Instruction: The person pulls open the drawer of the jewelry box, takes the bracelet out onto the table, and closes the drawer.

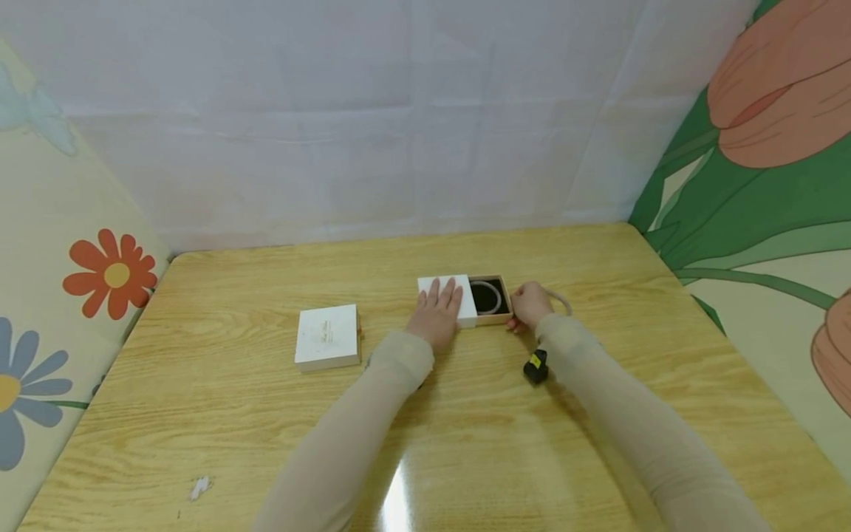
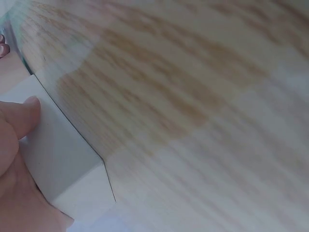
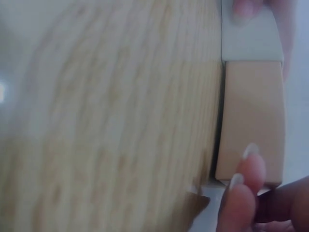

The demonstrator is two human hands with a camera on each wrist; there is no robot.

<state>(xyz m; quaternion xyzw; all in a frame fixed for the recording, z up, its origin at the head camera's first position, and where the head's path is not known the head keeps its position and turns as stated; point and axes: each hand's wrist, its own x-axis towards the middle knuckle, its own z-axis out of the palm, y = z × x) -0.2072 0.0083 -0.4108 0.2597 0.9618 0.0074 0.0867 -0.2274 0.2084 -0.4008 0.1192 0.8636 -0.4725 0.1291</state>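
A white box sleeve point(image 1: 473, 299) lies on the table, with a brown inner drawer point(image 3: 253, 111) partly out of its right end. Inside the drawer, a grey ring-shaped band point(image 1: 497, 294) rests on black lining, its left part hidden by the sleeve. My left hand point(image 1: 435, 314) lies on the sleeve with fingers extended, and its thumb touches the side in the left wrist view. At the drawer's outer end, my right hand point(image 1: 530, 304) grips the edge with curled fingers. A grey curved band point(image 1: 562, 301) shows beside that hand; how it is held is unclear.
A second white box point(image 1: 326, 336) with faint gold lettering sits to the left on the wood-patterned table point(image 1: 266, 443). A black device with a yellow label point(image 1: 535, 366) is under the right wrist. A small white mark point(image 1: 199, 488) shows at the front left.
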